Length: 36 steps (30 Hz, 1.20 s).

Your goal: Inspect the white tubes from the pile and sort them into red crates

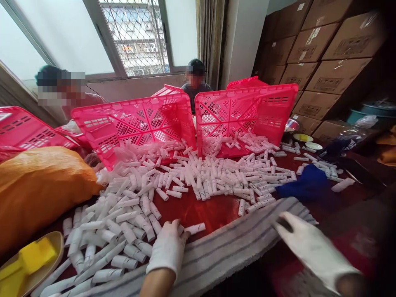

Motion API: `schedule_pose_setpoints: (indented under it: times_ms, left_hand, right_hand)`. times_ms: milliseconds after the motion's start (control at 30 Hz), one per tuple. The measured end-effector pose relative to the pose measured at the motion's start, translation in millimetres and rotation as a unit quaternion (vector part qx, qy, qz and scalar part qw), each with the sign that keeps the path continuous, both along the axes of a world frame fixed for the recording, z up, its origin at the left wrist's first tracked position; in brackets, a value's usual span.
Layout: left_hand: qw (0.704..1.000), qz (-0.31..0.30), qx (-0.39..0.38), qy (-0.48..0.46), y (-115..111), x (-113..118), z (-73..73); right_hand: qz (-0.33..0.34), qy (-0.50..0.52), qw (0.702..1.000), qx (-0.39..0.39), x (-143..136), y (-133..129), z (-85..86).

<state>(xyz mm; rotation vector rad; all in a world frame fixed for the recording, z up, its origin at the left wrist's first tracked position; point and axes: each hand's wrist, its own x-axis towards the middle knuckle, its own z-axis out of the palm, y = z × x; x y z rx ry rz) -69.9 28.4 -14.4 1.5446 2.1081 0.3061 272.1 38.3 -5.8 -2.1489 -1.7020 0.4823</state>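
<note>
My left hand, in a white glove with bare fingertips, pinches a small white tube with a dark mark at the table's near side. My right hand, also gloved in white, hovers by the right end of a grey striped towel. Its thumb and fingers are curved apart, with nothing visible between them. The towel lies along the near table edge, beneath my left wrist. Many similar white tubes are heaped left of my left hand and across the table's middle.
Pink plastic crates lie tipped on their sides behind the tubes. An orange sack and a dish with yellow sponges stand at left. Blue cloth lies at right. Two people sit beyond; cardboard boxes are stacked behind.
</note>
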Motion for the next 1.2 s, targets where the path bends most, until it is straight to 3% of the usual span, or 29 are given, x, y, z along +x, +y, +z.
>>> schedule_pose_setpoints:
  times_ms: [167, 300, 333, 400, 433, 500, 567, 633, 700, 800, 900, 967, 1067, 1133, 1200]
  left_hand:
    - [0.995, 0.022, 0.037, -0.089, 15.3, 2.9, -3.7]
    - [0.965, 0.086, 0.095, -0.228, 10.9, -1.1, -4.8]
    - [0.951, 0.096, 0.100, -0.276, 9.1, -1.2, -5.0]
    - [0.915, 0.106, 0.100, -0.377, 5.9, 2.5, -5.0]
    - [0.895, 0.108, 0.099, -0.421, 4.5, 6.6, -4.8]
    - [0.859, 0.110, 0.096, -0.490, 1.6, 18.7, -5.0]
    - [0.812, 0.122, 0.092, -0.563, -2.4, 33.8, -6.5]
    - [0.774, 0.140, 0.087, -0.611, -8.6, 48.6, -9.0]
    - [0.781, 0.141, 0.075, -0.603, -16.2, 60.3, -10.7]
    - [0.841, 0.127, 0.059, -0.523, -25.6, 69.4, -8.0]
    - [0.862, 0.097, 0.057, -0.494, -27.4, 68.6, -0.5]
    - [0.857, 0.077, 0.065, -0.505, -25.6, 65.4, 4.1]
    - [0.817, 0.076, 0.016, -0.572, -24.1, 60.7, 8.5]
    - [0.749, 0.071, -0.054, -0.656, -24.8, 57.8, 10.2]
    - [0.655, 0.055, -0.120, -0.744, -25.7, 54.4, 10.7]
  right_hand:
    - [0.054, -0.066, 0.996, -0.028, -87.3, 58.2, -1.4]
    - [0.091, -0.058, 0.994, -0.012, -113.9, 64.7, -13.2]
    - [0.104, -0.018, 0.994, 0.002, -115.3, 61.0, -16.1]
    - [0.106, 0.168, 0.979, 0.049, -118.1, 51.7, -19.6]
    - [0.090, 0.300, 0.947, 0.071, -120.7, 47.3, -19.9]
    - [0.038, 0.536, 0.838, 0.092, -128.9, 40.5, -17.3]
    - [0.010, 0.652, 0.754, 0.076, -139.3, 37.2, -12.4]
    - [0.004, 0.689, 0.722, 0.063, -148.3, 36.6, -8.0]
    - [-0.013, 0.691, 0.719, 0.074, -154.0, 37.0, -5.5]
    - [-0.018, 0.677, 0.728, 0.105, -155.9, 35.6, -3.7]
    - [0.070, 0.648, 0.756, 0.065, -152.4, 31.9, 0.6]
    - [0.148, 0.607, 0.781, 0.016, -148.6, 30.2, 4.5]
    - [0.219, 0.547, 0.807, -0.016, -143.3, 30.0, 8.6]
    - [0.230, 0.537, 0.811, -0.010, -140.6, 30.0, 9.0]
    - [0.244, 0.540, 0.805, 0.003, -138.0, 29.1, 8.7]
